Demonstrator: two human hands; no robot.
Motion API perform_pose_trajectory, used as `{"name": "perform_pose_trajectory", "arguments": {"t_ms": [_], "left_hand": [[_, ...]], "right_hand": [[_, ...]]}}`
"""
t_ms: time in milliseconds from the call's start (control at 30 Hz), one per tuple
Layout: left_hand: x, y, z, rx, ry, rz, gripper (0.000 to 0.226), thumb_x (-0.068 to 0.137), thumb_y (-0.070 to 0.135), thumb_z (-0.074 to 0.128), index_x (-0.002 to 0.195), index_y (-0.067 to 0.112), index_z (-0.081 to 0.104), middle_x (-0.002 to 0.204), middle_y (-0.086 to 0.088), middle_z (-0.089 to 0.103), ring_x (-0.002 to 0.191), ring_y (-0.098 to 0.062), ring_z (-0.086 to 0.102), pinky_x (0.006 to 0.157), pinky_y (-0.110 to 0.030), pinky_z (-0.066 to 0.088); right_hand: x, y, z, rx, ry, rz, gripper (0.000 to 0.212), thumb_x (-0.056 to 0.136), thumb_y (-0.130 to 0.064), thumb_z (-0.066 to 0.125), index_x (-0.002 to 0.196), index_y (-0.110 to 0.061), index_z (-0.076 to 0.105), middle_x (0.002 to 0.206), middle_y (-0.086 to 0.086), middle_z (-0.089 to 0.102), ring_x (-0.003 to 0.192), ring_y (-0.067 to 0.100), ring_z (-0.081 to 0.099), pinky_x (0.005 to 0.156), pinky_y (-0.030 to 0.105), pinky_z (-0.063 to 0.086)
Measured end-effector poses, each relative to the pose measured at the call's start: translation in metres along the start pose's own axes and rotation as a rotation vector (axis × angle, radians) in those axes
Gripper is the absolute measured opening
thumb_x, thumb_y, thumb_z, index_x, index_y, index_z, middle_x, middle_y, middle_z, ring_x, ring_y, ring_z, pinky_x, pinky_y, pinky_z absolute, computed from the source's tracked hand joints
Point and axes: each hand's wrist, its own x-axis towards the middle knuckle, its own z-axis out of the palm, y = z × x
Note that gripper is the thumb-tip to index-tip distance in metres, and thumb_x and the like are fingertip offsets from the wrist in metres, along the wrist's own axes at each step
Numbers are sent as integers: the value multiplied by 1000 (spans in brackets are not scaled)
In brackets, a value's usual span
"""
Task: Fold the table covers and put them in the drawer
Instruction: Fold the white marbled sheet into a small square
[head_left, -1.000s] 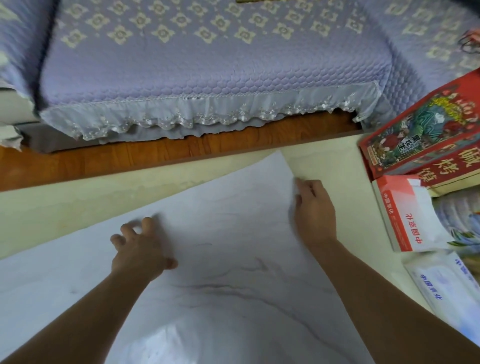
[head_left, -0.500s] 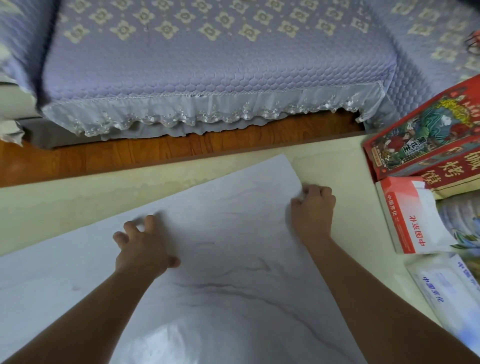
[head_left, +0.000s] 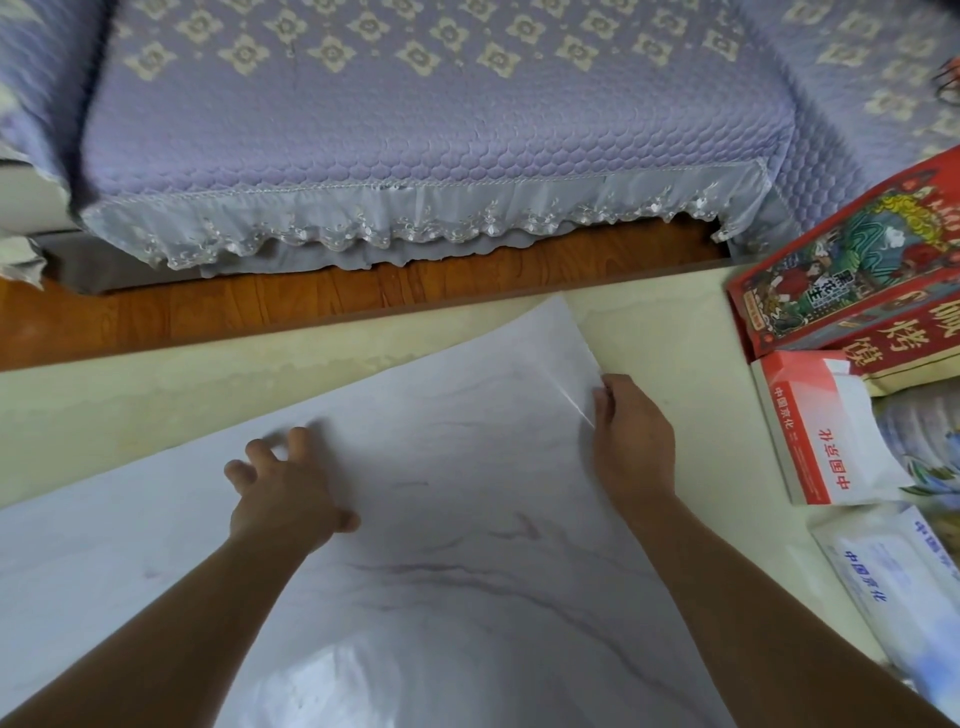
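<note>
A white marble-patterned table cover (head_left: 467, 467) lies across the cream table (head_left: 670, 332), one corner pointing to the far edge. My left hand (head_left: 283, 493) rests on the cover near its far-left edge, fingers spread and curled onto the sheet. At the cover's right edge, my right hand (head_left: 631, 441) pinches the sheet, and a small crease rises beside the fingers. No drawer is in view.
Red snack boxes (head_left: 852, 270), a red-and-white tissue pack (head_left: 821, 431) and a white pack with blue print (head_left: 893, 592) crowd the table's right side. Beyond the far edge are a wood floor (head_left: 208, 317) and a purple quilted sofa (head_left: 415, 119).
My right hand has curled from lying flat on the cover's right edge to pinching it, lifting a small crease. My left hand has stayed in place.
</note>
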Motion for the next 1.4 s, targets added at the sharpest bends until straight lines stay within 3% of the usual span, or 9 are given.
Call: {"name": "perform_pose_trajectory", "arguments": {"t_ms": [67,133,233,300,367,533,733,933,1400], "left_hand": [[0,1,0,8,0,1,119,64,44,94,150,23,14,142,-17,18,139,-45,19,94,-54,51],[0,2,-1,21,-4,25,119,65,43,93,150,32,10,141,-16,17,136,-46,21,92,-53,51],[2,3,-9,109,-34,100,132,63,51,91,150,45,-7,153,-10,-1,141,-49,16,97,-60,49],[7,3,-15,254,-18,158,143,58,67,86,151,42,-20,159,-6,-14,149,-45,0,108,-68,35],[13,2,-18,333,-11,225,150,56,73,83,153,34,-26,163,-9,-16,153,-38,-11,117,-66,22],[13,-1,-25,306,-38,270,149,57,73,83,155,35,-23,164,-10,-11,153,-32,-5,112,-58,33],[11,0,-33,316,21,307,127,64,86,67,155,37,-7,165,-7,3,152,-34,14,114,-65,30],[14,2,-31,329,32,311,133,64,83,70,156,38,-14,163,-7,5,149,-34,14,104,-57,47],[21,7,-33,385,21,279,142,56,82,76,157,35,-12,159,-10,12,145,-35,22,101,-54,48]], "right_hand": [[6,5,-1,4,-16,141,23,104,-25,50,119,-11,60,100,12,70,95,38,64,77,40,47],[14,7,-4,63,-67,286,34,101,-25,57,134,-17,55,111,13,70,106,37,63,87,41,47],[20,6,-5,42,-139,268,38,100,-22,58,138,-23,58,122,9,69,114,32,62,95,39,48],[22,7,-4,11,-159,246,37,101,-22,55,137,-26,60,128,7,68,117,30,61,97,39,48],[22,7,-3,7,-172,256,36,102,-21,54,137,-25,61,129,7,67,119,30,60,99,37,47],[18,9,-6,-13,-171,192,35,101,-18,54,136,-22,63,120,12,67,112,32,62,96,37,47],[10,9,-6,-44,-167,139,36,102,-15,53,137,-17,61,119,13,65,111,34,61,95,41,48],[16,8,-3,-33,-148,172,36,104,-18,49,138,-21,60,119,13,66,109,33,61,93,41,50],[14,6,-2,-41,-130,179,36,105,-19,48,139,-21,60,117,12,66,107,31,60,91,40,49]]}}
